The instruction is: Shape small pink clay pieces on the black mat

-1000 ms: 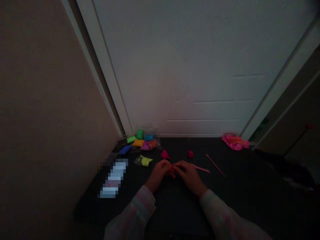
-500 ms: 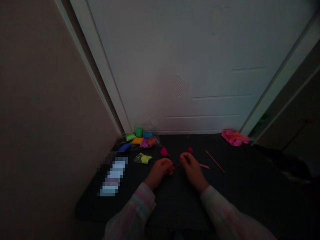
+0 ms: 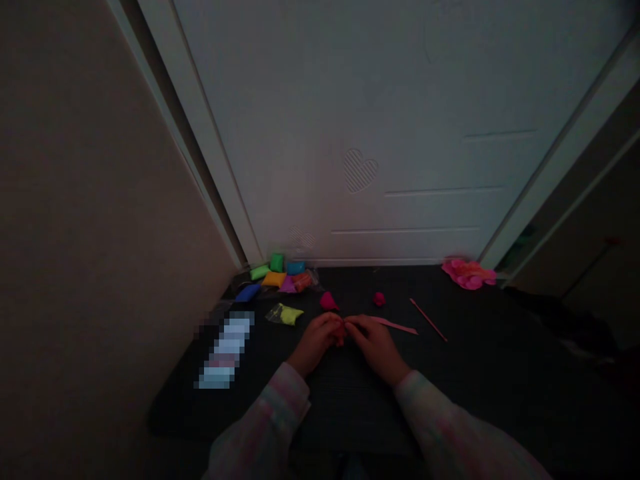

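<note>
My left hand (image 3: 315,340) is closed around a small reddish-pink piece of modelling clay (image 3: 341,333), its shape partly covered by the fingers. Pinched fingertips of my right hand (image 3: 375,343) meet the same piece from the right side. Just beyond my left hand lies a bigger magenta clay lump (image 3: 329,301). A small magenta clay ball (image 3: 379,299) sits past my right hand. A flat pink tool (image 3: 400,327) rests beside the right knuckles, its near end hidden. Farther right is a thin pink stick (image 3: 429,320).
Several coloured clay packets (image 3: 274,279) are heaped at the back left, with a yellow packet (image 3: 290,314) nearer. A blurred-out bright rectangle (image 3: 227,350) lies on the left of the dark table (image 3: 350,413). A pink ruffled object (image 3: 469,274) stands against the white door (image 3: 420,133).
My right hand has moved left and its fingertips now reach the clay in my left hand. More of the flat pink tool and the small ball shows.
</note>
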The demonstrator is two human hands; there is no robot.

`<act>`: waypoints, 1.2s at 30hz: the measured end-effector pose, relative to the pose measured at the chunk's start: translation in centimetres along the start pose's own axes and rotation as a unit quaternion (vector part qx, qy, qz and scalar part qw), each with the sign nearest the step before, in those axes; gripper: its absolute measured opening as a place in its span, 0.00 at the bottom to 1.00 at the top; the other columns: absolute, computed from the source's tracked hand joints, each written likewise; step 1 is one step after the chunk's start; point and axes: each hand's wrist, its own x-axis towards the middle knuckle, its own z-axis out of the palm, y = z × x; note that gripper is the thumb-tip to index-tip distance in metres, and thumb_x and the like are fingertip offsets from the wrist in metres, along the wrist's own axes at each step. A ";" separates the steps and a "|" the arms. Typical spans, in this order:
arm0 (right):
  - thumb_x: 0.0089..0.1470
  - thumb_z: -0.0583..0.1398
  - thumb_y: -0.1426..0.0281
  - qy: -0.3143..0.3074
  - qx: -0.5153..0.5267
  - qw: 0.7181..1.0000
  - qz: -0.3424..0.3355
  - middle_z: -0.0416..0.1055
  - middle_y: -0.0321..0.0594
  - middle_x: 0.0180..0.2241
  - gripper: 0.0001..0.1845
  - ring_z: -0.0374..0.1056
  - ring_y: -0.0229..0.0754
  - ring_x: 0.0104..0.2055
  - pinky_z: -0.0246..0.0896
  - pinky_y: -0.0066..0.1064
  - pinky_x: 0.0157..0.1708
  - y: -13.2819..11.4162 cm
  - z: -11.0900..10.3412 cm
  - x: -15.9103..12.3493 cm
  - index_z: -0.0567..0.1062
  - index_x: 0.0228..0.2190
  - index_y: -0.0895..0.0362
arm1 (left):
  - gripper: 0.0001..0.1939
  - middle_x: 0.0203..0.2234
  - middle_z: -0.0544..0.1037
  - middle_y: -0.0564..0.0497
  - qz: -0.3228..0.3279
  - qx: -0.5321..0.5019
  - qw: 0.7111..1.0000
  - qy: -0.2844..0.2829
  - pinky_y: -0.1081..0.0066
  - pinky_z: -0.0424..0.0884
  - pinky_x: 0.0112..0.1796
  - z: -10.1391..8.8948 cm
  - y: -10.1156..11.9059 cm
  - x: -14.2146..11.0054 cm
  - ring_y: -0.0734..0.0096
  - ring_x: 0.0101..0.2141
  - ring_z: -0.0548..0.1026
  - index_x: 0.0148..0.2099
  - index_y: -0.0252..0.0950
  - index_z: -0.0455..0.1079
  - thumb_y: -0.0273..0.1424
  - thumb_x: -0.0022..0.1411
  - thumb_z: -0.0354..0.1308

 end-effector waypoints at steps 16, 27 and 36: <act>0.48 0.54 0.60 0.123 0.060 0.987 0.078 0.63 0.34 0.21 0.12 0.61 0.37 0.25 0.55 0.28 0.25 0.0 -1.3 0.7 0.65 0.24 0.57 | 0.06 0.17 0.68 0.55 0.059 0.046 0.997 0.033 0.75 0.56 0.21 0.1 0.1 0.0 0.78 0.19 0.63 0.28 0.34 0.61 0.32 0.47 0.53; 0.48 0.54 0.63 0.016 0.075 0.993 0.092 0.71 0.37 0.26 0.12 0.66 0.39 0.30 0.57 0.29 0.32 -0.8 -0.8 0.3 0.72 0.29 0.58 | 0.17 0.26 0.71 0.50 0.148 0.190 0.956 0.169 0.72 0.61 0.23 -3.6 0.8 0.3 0.76 0.21 0.65 0.40 0.34 0.64 0.39 0.55 0.42; 0.49 0.53 0.60 0.012 0.042 0.995 0.095 0.58 0.30 0.17 0.15 0.55 0.34 0.22 0.47 0.26 0.23 -0.5 -0.8 0.3 0.65 0.19 0.57 | 0.18 0.40 0.71 0.46 0.189 0.432 0.857 0.207 0.61 0.60 0.46 -4.8 0.8 0.5 0.63 0.42 0.67 0.45 0.34 0.67 0.30 0.49 0.54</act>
